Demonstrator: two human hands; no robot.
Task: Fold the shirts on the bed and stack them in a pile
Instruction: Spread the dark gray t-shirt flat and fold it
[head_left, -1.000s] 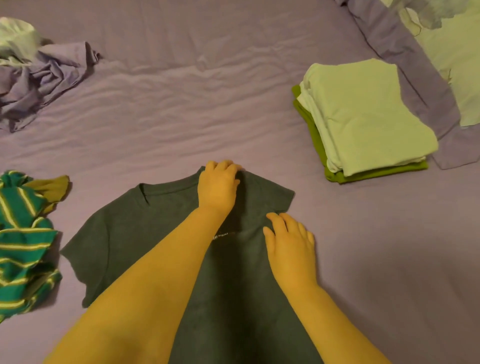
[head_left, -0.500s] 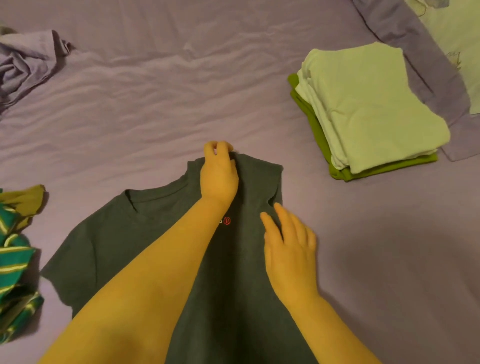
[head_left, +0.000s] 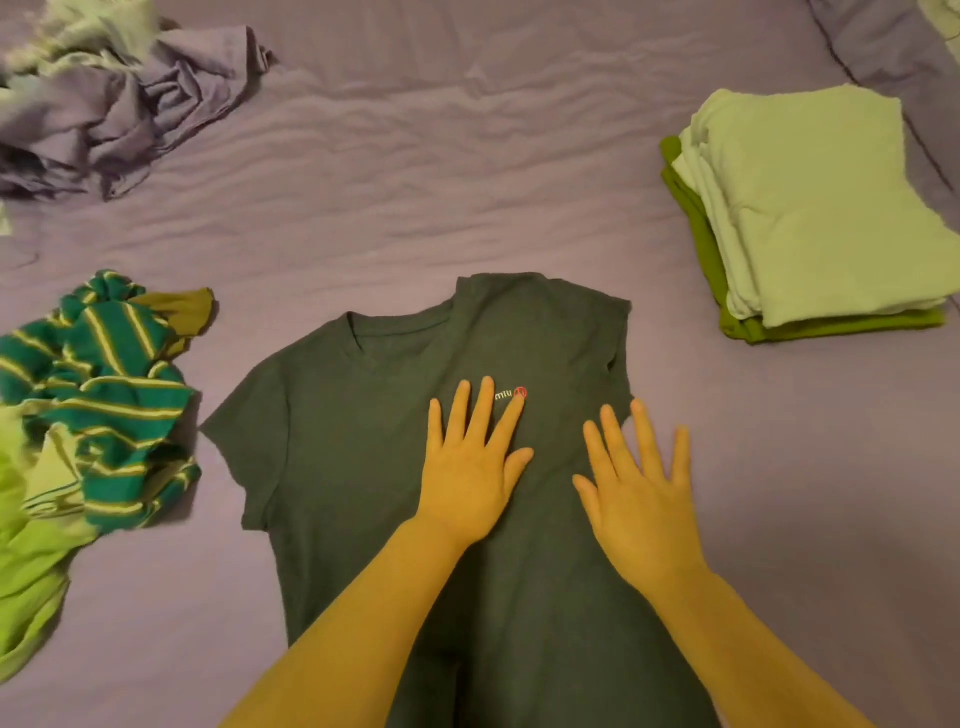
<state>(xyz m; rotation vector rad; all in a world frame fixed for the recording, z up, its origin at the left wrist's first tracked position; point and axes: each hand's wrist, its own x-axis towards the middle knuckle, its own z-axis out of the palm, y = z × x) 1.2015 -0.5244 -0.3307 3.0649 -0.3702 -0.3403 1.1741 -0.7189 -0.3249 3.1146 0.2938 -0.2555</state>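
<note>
A dark green T-shirt lies flat on the purple bed, its right side folded inward over the chest. My left hand rests flat on the shirt with fingers spread, fingertips by a small red logo. My right hand lies flat beside it on the folded edge, fingers straight. A pile of folded shirts, pale green on top of a brighter green one, sits at the right.
A crumpled green striped shirt and a lime green garment lie at the left. A bundle of lilac cloth sits at the back left. A purple pillow edge shows at the back right.
My left hand let go of the shirt's folded shoulder and pulled back to lie flat on the chest. My right hand spread flat. The view shifted, showing more of the left side.
</note>
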